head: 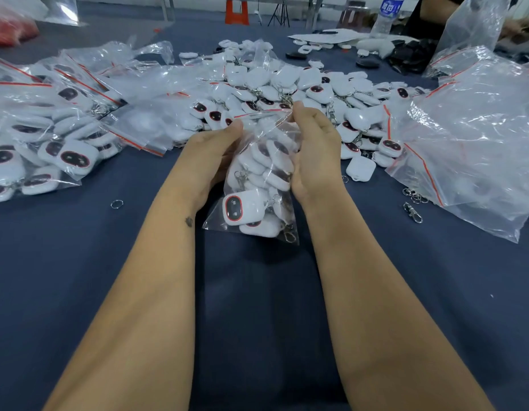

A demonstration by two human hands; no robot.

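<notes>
The dark blue tabletop (pixel 257 292) fills the view. Along its left edge lies a spread of full bags (pixel 49 137), clear with red seal strips, each packed with white tags that have dark, red-rimmed faces. Toward the right edge sits a crumpled mound of plastic (pixel 479 137), some of it also red-stripped. Between them, past the middle toward the far edge, is a heap (pixel 287 84) of the same white tags, loose, with metal chains and clasps tangled among them.

In front of the heap, about the middle of the tabletop, the bag (pixel 257 185) is held up between both hands. It is stuffed with tags, one face showing near its bottom corner, and a clasp presses against the plastic at the lowest point. The left hand (pixel 209 152) grips its left side and upper edge. Its fingers are mostly hidden behind the plastic, so the grip there seems to be a pinch. The right hand (pixel 313 149) pinches the red strip at the top, its palm against the bag's right side. The hands are close together, parted only by the bag.

A water bottle (pixel 386 16) stands at the far edge. One white case (pixel 360 172) lies alone just right of the right hand. A clasp (pixel 412 212) lies near the plastic, and a ring (pixel 116 204) sits left of the left forearm.
</notes>
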